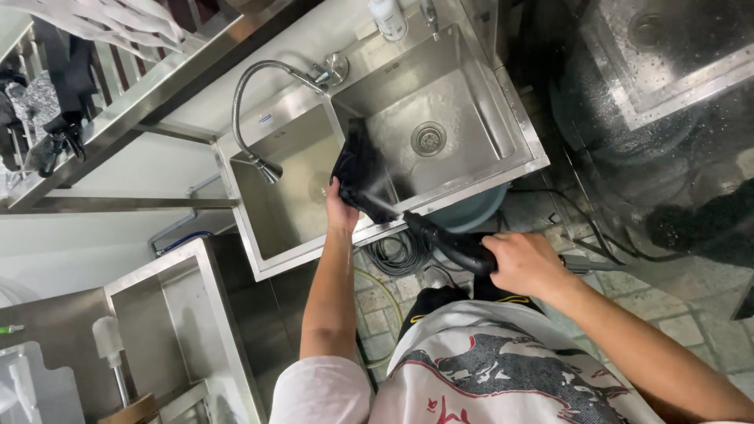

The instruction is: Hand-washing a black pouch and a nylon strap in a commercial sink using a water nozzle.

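two hands share this job in the head view. your left hand point(341, 210) pinches a black cloth point(361, 169) draped over the divider of the steel double sink point(503, 102); your right hand point(522, 263) is wrapped around a black nozzle point(448, 242) whose tip points at the cloth, just beside your left fingers. keep the cloth taut and the tip clear of those fingers. beyond the cloth, by the far rim, stands a white bottle point(388, 16); its label is too small to tell.
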